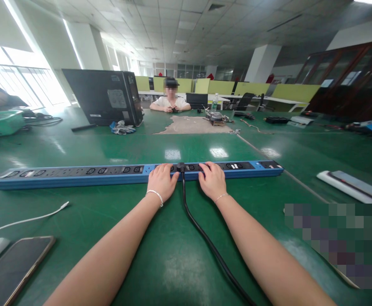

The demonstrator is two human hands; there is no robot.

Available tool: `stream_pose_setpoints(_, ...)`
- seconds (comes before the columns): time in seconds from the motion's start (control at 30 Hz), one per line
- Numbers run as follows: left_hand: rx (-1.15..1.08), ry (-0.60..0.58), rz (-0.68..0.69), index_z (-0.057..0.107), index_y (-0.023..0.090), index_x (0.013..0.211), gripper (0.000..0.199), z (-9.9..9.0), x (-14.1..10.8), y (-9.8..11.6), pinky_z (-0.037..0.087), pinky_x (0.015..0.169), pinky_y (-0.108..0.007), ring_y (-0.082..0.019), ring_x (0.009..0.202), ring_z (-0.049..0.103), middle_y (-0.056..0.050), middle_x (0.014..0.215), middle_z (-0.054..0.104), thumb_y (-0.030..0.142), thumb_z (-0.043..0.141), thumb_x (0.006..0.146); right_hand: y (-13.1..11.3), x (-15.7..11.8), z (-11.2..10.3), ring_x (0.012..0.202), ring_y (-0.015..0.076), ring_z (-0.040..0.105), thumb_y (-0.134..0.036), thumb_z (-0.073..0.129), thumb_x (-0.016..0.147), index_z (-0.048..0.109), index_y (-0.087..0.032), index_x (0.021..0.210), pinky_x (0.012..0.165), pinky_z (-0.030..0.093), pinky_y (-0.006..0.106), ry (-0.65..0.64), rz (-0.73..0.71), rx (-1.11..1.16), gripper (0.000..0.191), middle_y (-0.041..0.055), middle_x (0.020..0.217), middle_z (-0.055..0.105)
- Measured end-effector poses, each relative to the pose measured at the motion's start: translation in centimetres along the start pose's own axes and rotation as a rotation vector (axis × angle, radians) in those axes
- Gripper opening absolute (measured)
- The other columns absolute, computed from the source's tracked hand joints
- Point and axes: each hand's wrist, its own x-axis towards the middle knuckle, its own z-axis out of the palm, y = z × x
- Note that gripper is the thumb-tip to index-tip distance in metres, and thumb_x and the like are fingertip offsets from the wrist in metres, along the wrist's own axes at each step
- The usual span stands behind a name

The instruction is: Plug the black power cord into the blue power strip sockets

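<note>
A long blue power strip (61, 180) with a row of black sockets lies across the green table. Near its middle a black plug (180, 167) sits in a socket, and the black cord (201, 227) runs from it toward me between my arms. To the left of the plug, my left hand (163, 183) grips the strip, fingers over the top and thumb at the near side. My right hand (213, 180) holds the strip just right of the plug, its fingers bent over the sockets. The fingertips of both hands are partly hidden. Neither hand touches the plug.
A phone (20, 267) and a white cable (29, 220) lie at front left. At right is a white device (351, 186). Beyond the strip stand a black computer case (106, 97), gloves (122, 127) and a green basket (4, 125). A person (170, 100) sits opposite.
</note>
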Motion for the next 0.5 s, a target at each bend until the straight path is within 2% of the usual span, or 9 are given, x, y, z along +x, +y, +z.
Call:
stream_pose_setpoints(0.13, 0.034, 0.041, 0.03, 0.043, 0.019, 0.131, 0.049, -1.4, 0.0, 2.5, 0.041, 0.092, -0.036, -0.023, 0.105, 0.054, -0.008, 0.113, 0.061, 0.045, 0.034, 0.09, 0.1, 0.3, 1.2, 0.127, 0.024, 0.036, -0.035, 0.039, 0.09, 0.056, -0.025, 0.124, 0.108, 0.016, 0.051, -0.026, -0.026, 0.013, 0.039, 0.006, 0.134, 0.05)
stream_pose_setpoints(0.23, 0.104, 0.004, 0.011, 0.048, 0.022, 0.126, 0.046, -2.0, 0.9, 3.9, 0.044, 0.088, -0.037, -0.024, 0.102, 0.056, -0.009, 0.109, 0.062, 0.046, 0.033, 0.089, 0.1, 0.4, 1.4, 0.128, 0.0234, 0.036, -0.036, 0.038, 0.091, 0.054, -0.026, 0.125, 0.108, 0.015, 0.053, -0.052, -0.037, 0.024, 0.04, 0.0052, 0.136, 0.049)
stream_pose_setpoints(0.3, 0.153, -0.083, -0.027, 0.054, 0.023, 0.117, 0.042, -2.0, 1.9, 4.7, 0.045, 0.085, -0.038, -0.026, 0.102, 0.057, -0.01, 0.109, 0.062, 0.046, 0.035, 0.088, 0.2, 0.4, 1.4, 0.128, 0.0231, 0.036, -0.036, 0.038, 0.091, 0.054, -0.027, 0.125, 0.108, 0.015, 0.053, -0.053, -0.04, 0.035, 0.039, 0.0051, 0.136, 0.049)
stream_pose_setpoints(0.37, 0.176, -0.218, -0.075, 0.056, 0.021, 0.113, 0.04, -1.7, 2.8, 5.2, 0.046, 0.083, -0.039, -0.027, 0.1, 0.06, -0.012, 0.107, 0.064, 0.044, 0.036, 0.088, 0.4, 0.4, 1.4, 0.128, 0.0227, 0.037, -0.036, 0.039, 0.091, 0.055, -0.026, 0.125, 0.108, 0.015, 0.053, -0.046, -0.044, 0.045, 0.039, 0.0049, 0.136, 0.049)
stream_pose_setpoints(0.43, 0.179, -0.331, -0.109, 0.055, 0.018, 0.112, 0.038, -1.4, 3.6, 5.7, 0.048, 0.08, -0.039, -0.026, 0.095, 0.063, -0.014, 0.102, 0.067, 0.037, 0.032, 0.089, 0.5, 0.4, 1.4, 0.127, 0.0225, 0.038, -0.036, 0.039, 0.09, 0.056, -0.026, 0.124, 0.108, 0.015, 0.052, -0.039, -0.045, 0.053, 0.039, 0.0047, 0.135, 0.05)
stream_pose_setpoints(0.5, 0.184, -0.38, -0.116, 0.055, 0.015, 0.111, 0.036, -1.2, 4.1, 6.0, 0.049, 0.077, -0.038, -0.025, 0.092, 0.065, -0.015, 0.097, 0.068, 0.027, 0.028, 0.09, 0.5, 0.5, 1.5, 0.127, 0.0225, 0.039, -0.036, 0.041, 0.09, 0.057, -0.026, 0.122, 0.108, 0.015, 0.052, -0.032, -0.043, 0.062, 0.038, 0.0044, 0.134, 0.051)
